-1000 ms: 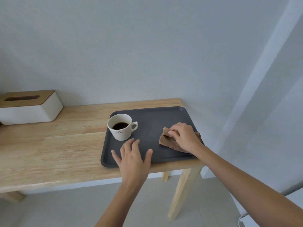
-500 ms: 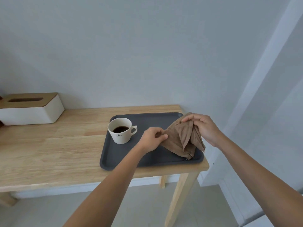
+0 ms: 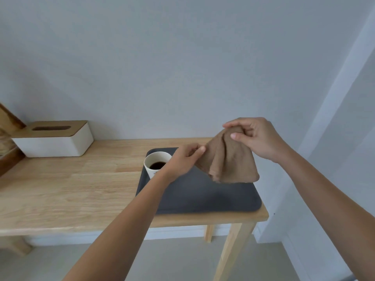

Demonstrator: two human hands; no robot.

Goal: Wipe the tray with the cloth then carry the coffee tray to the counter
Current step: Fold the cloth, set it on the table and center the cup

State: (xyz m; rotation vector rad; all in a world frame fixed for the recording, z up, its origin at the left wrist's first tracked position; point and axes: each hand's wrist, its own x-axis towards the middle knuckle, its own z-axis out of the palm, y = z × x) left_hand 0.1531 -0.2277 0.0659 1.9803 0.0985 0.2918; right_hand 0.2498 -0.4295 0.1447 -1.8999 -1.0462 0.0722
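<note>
While the brown cloth hangs in the air right of centre, above the dark tray, the right hand pinches its top corner and the left hand pinches its left edge. The tray lies on the wooden table, a cup of coffee at its upper left corner, and a tissue box sits at the frame's left

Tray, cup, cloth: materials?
Tray: likely matte plastic; dark grey, even, no glare. Cup: probably glazed ceramic; white, smooth, thick rim. Cloth: soft brown woven fabric; hangs in folds between both hands.
</note>
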